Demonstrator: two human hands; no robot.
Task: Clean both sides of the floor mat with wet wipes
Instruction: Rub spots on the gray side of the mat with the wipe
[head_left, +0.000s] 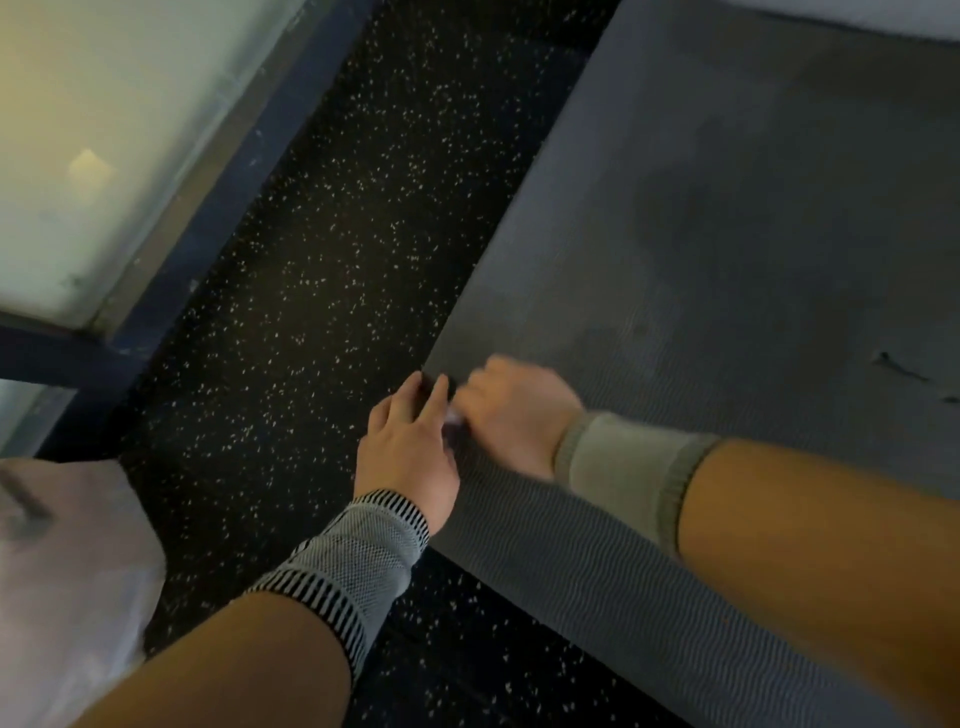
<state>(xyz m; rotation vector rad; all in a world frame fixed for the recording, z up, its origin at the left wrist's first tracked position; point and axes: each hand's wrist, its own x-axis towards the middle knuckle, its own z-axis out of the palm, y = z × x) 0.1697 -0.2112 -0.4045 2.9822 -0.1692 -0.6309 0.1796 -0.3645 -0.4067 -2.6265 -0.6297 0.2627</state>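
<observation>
left hand (408, 447), right hand (511, 415) (blurred), mat (727, 234) edge

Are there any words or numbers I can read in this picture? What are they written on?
No, none can be read.
White bag at the lower left: it has a dark printed mark, too blurred to read.
Grey floor mat: only ridges and darker patches, no writing.
Speckled floor: just pale flecks, no letters.
Wrist bands on the left hand and right hand: stripes only, no label visible.

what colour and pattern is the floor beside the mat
Black with scattered pale specks; the floor shows clearly in the head view, left of the grey ribbed mat.
</observation>
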